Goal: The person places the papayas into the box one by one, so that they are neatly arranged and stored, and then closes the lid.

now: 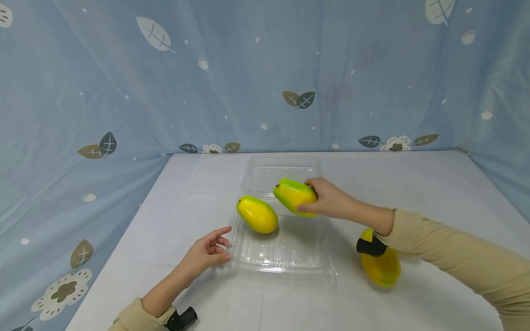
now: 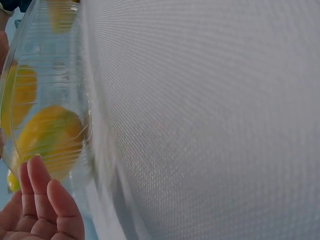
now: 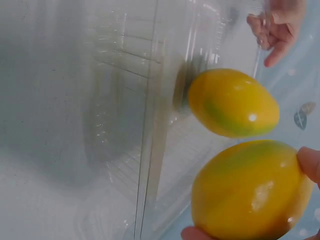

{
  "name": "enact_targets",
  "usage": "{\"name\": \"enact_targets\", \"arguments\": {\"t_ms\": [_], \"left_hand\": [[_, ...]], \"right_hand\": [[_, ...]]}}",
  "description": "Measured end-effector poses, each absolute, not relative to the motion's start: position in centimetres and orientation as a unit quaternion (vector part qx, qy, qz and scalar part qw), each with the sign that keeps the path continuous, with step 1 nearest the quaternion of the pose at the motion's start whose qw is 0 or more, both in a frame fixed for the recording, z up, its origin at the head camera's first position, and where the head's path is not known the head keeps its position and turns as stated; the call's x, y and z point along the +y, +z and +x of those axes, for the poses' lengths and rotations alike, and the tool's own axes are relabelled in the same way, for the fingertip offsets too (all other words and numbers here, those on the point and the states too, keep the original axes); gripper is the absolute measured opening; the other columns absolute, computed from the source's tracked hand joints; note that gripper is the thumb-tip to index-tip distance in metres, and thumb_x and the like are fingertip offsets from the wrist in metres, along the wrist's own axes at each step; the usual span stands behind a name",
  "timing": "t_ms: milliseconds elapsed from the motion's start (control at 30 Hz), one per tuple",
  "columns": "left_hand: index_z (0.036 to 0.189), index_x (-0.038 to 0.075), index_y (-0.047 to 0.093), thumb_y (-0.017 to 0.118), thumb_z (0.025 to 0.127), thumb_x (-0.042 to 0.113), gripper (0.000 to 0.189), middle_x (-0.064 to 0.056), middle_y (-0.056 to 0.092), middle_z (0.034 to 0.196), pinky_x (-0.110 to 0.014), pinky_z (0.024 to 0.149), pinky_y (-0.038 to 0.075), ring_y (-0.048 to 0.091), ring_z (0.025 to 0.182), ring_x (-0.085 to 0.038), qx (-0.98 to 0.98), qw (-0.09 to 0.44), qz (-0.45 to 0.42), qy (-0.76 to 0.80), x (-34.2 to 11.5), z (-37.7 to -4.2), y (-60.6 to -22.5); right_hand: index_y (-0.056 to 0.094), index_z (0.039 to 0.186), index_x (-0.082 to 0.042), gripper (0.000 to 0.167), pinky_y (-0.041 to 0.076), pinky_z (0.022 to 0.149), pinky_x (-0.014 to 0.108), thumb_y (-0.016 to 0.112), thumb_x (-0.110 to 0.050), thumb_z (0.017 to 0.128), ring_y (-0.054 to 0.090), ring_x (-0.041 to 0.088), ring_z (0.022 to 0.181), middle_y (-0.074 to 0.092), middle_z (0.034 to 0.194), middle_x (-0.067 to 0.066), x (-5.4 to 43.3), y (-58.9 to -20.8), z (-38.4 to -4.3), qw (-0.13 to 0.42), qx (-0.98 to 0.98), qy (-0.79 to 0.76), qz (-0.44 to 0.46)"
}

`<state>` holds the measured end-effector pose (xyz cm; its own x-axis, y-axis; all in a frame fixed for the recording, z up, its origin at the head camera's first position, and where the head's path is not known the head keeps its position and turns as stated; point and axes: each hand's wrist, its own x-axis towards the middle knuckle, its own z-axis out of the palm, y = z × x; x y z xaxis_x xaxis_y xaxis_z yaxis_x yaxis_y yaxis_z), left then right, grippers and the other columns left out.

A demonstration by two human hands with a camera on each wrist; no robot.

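Observation:
My right hand [image 1: 331,198] grips a yellow-green mango [image 1: 295,196] by its right end, over the back right part of a clear plastic clamshell box [image 1: 285,266]. A second mango [image 1: 257,214] lies in the left side of that box. In the right wrist view the held mango [image 3: 252,190] sits between thumb and fingers, beside the other mango [image 3: 232,102]. My left hand [image 1: 207,250] rests near the box's left edge with its fingers loosely bent, holding nothing. The left wrist view shows its fingers [image 2: 40,195] close to the clear wall.
A third mango [image 1: 381,269] lies on the white table [image 1: 439,294] right of the box, partly covered by the right wrist's black camera [image 1: 371,247]. The box's lid [image 1: 265,174] lies folded back behind it. A blue leaf-print curtain [image 1: 248,78] stands along the back.

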<state>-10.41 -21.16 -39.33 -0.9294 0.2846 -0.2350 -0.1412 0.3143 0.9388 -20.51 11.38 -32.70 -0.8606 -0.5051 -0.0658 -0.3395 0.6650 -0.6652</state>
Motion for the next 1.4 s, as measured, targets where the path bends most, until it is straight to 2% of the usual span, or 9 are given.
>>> {"name": "enact_targets", "arguments": {"t_ms": [267, 500, 700, 1033, 1400], "left_hand": [[0.139, -0.001, 0.033, 0.069, 0.079, 0.007, 0.07, -0.015, 0.052, 0.104, -0.02, 0.066, 0.047, 0.054, 0.077, -0.011, 0.792, 0.182, 0.047, 0.582, -21.2, -10.4, -39.4], [0.139, -0.002, 0.033, 0.069, 0.079, 0.007, 0.07, -0.016, 0.051, 0.105, -0.02, 0.066, 0.048, 0.054, 0.076, -0.01, 0.791, 0.181, 0.049, 0.582, -21.2, -10.4, -39.3], [0.139, -0.002, 0.033, 0.068, 0.08, 0.006, 0.069, -0.015, 0.051, 0.104, -0.02, 0.067, 0.048, 0.054, 0.076, -0.01, 0.789, 0.184, 0.047, 0.584, -21.1, -10.4, -39.3], [0.139, -0.001, 0.033, 0.069, 0.08, 0.008, 0.069, -0.015, 0.051, 0.105, -0.02, 0.067, 0.048, 0.054, 0.077, -0.01, 0.789, 0.184, 0.047, 0.584, -21.1, -10.4, -39.4], [0.139, -0.001, 0.033, 0.07, 0.079, 0.01, 0.071, -0.014, 0.051, 0.104, -0.02, 0.066, 0.048, 0.054, 0.076, -0.009, 0.786, 0.184, 0.05, 0.587, -21.1, -10.5, -39.6]], "right_hand": [[0.052, 0.116, 0.006, 0.06, 0.044, 0.069, 0.029, 0.07, -0.035, 0.076, 0.049, 0.02, 0.082, 0.056, 0.099, 0.012, 10.8, -33.5, -20.1, 0.125, 0.919, -0.28, -0.248], [0.051, 0.117, 0.007, 0.062, 0.043, 0.072, 0.03, 0.071, -0.032, 0.074, 0.048, 0.021, 0.085, 0.053, 0.104, 0.014, 10.4, -34.1, -19.9, 0.137, 0.927, -0.248, -0.244], [0.049, 0.12, 0.005, 0.067, 0.044, 0.073, 0.031, 0.072, -0.036, 0.073, 0.048, 0.021, 0.085, 0.051, 0.106, 0.014, 10.1, -34.7, -19.5, 0.152, 0.936, -0.215, -0.235], [0.053, 0.112, 0.007, 0.064, 0.042, 0.07, 0.032, 0.072, -0.039, 0.072, 0.047, 0.023, 0.084, 0.053, 0.102, 0.015, 10.0, -35.4, -19.0, 0.087, 0.949, -0.158, -0.259], [0.054, 0.109, 0.005, 0.06, 0.04, 0.071, 0.032, 0.074, -0.036, 0.071, 0.043, 0.024, 0.084, 0.052, 0.098, 0.013, 9.7, -35.2, -18.5, 0.078, 0.951, -0.123, -0.273]]}}
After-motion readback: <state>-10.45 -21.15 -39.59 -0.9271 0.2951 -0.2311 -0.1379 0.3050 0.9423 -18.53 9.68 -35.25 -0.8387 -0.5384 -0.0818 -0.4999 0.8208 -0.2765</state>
